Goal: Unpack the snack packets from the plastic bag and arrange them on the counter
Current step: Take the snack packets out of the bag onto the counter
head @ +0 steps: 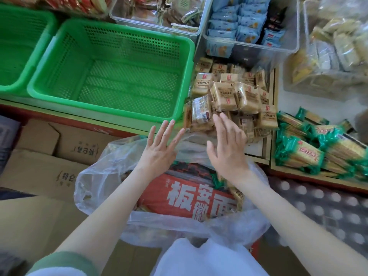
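both hands are flat open and hold nothing. the left hand (159, 145) hovers over the plastic bag (95, 176). the right hand (229, 150) reaches the near side of the tan packets (235, 96) heaped on the counter (286, 102). i would press the heap together gently, away from the counter edge. room is narrow: green basket (185, 80) just left, green packets (302, 154) right, clear box (249, 41) behind.

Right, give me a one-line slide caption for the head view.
Left hand and right hand, both open, over the clear plastic bag, near tan snack packets piled beside a green plastic basket.
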